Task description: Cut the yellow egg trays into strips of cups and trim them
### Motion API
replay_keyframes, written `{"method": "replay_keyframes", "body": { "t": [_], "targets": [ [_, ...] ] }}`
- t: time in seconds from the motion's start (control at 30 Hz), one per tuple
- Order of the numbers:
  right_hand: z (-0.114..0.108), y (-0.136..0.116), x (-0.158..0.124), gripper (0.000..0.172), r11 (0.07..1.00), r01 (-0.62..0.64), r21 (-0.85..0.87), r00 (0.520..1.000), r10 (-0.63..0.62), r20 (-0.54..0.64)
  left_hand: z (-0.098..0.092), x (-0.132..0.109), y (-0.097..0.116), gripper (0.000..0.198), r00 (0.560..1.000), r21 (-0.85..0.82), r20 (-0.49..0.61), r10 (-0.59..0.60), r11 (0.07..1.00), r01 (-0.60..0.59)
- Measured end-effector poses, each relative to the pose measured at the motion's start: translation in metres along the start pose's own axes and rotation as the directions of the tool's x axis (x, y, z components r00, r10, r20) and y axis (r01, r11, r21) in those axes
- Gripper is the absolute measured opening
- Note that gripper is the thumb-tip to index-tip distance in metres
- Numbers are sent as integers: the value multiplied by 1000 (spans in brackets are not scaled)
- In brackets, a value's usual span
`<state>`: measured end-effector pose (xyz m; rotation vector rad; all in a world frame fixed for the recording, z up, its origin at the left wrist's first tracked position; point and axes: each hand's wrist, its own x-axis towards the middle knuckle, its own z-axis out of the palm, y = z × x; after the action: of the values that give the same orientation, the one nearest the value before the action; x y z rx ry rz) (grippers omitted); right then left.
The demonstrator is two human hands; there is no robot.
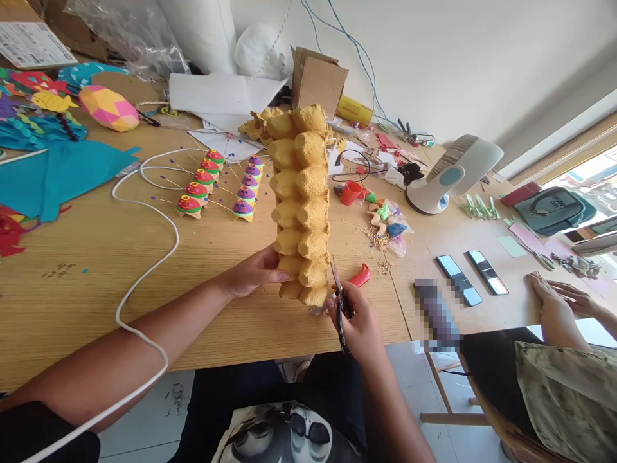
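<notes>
A yellow-brown egg carton strip (299, 206), two rows of cups wide, stands upright over the table in front of me. My left hand (255, 273) grips its lower left edge, thumb across the front. In my right hand (357, 319) is a pair of black-handled scissors (341, 308), blades pointing up beside the carton's lower right edge. A red-handled tool (360, 275) lies on the table just behind the scissors, partly hidden. To the left stand two painted egg carton rows, one red and green (196, 191), one purple and yellow (247, 186), with thin sticks poking out of the first.
A white cable (176, 238) loops across the table's left side and over my left arm. At right are a white fan (453, 173), two phones (459, 280) and another person's hands (554, 292). A cardboard box (318, 80) stands at the back. Scraps and clay (385, 222) lie right of the carton.
</notes>
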<state>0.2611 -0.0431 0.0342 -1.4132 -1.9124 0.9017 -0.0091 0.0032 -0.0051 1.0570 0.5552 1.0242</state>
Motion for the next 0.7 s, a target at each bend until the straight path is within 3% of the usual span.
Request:
{"method": "replay_keyframes", "body": {
  "t": [0.3,0.5,0.7],
  "targets": [
    [2,2,2,21,987,27,-156,997,-38,-69,0,0,1,65,1000,16,-8,-18,1000,19],
    [5,-2,0,18,927,51,-372,980,-118,-159,-5,-1,-5,66,1000,14,18,7,1000,-8],
    [8,0,-1,17,888,56,-456,968,-161,-195,-6,0,-7,66,999,28,34,26,999,-27]
  ]
}}
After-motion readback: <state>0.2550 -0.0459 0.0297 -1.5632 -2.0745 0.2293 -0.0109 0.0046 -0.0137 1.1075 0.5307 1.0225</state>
